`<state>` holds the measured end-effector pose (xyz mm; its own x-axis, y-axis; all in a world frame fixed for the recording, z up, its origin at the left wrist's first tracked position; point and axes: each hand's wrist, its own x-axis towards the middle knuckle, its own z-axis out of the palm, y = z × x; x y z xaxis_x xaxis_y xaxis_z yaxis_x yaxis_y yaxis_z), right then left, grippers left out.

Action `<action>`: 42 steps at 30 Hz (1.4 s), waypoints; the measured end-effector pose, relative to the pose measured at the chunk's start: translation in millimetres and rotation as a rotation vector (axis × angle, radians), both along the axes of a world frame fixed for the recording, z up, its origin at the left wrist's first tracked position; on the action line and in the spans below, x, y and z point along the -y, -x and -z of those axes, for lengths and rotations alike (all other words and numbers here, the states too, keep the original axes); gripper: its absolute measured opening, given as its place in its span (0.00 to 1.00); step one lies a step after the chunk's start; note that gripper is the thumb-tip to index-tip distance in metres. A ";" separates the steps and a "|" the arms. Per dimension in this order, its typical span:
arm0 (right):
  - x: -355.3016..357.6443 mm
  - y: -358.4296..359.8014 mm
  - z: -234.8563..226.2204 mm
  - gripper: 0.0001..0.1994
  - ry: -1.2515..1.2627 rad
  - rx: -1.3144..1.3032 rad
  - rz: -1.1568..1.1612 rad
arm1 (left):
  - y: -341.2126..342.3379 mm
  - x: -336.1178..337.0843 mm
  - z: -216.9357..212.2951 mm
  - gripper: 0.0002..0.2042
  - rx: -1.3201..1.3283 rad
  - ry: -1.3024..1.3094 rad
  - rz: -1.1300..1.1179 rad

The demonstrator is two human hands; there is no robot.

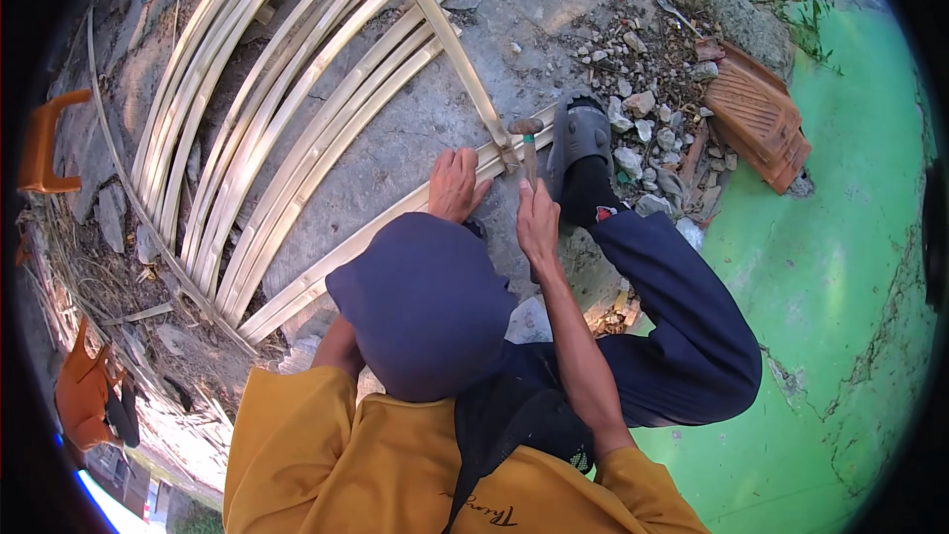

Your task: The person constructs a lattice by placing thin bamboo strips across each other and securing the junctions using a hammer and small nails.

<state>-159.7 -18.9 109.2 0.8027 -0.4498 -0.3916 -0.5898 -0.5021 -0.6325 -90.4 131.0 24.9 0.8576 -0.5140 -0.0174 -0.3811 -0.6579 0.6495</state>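
Observation:
My right hand (537,224) is closed around the handle of a hammer (530,153), whose head is over a joint where several bamboo strips meet. To its left, my left hand (454,184) lies bent over the long pale bamboo strips (351,259) of the near edge, gripping them from above. Another bamboo strip (450,40) slants away from the joint toward the far side. My right foot in a dark clog (580,138) is right beside the joint, at the strips' end. Part of the left forearm is hidden behind a dark blue cap (420,307).
More curved bamboo strips (282,119) lie in rows on the grey ground, crossed by a thin strip (163,252) at the left. Stones (641,104) and a ribbed orange tile (756,114) are at the right, beside green-painted ground (820,287). Orange plastic (49,143) stands far left.

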 end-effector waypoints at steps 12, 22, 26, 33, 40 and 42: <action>40.8 -1.5 -25.7 0.19 -0.247 0.129 0.475 | -27.6 18.3 -22.0 0.23 -0.039 0.188 -0.002; 31.7 7.2 -5.9 0.19 -0.231 0.093 0.394 | -40.9 30.9 -0.5 0.09 -0.045 0.176 0.066; 34.0 6.2 -8.0 0.20 -0.247 0.074 0.398 | -44.8 38.2 -3.9 0.09 -0.038 0.190 0.063; 33.9 7.4 -1.6 0.20 -0.230 0.015 0.338 | -48.7 47.3 -9.1 0.12 -0.024 0.086 0.134; 31.8 13.0 1.7 0.20 -0.245 -0.034 0.305 | -67.6 51.5 -6.2 0.10 -0.037 0.063 0.247; 31.7 11.7 0.8 0.20 -0.245 -0.031 0.305 | -70.1 51.3 -2.9 0.09 -0.079 0.057 0.294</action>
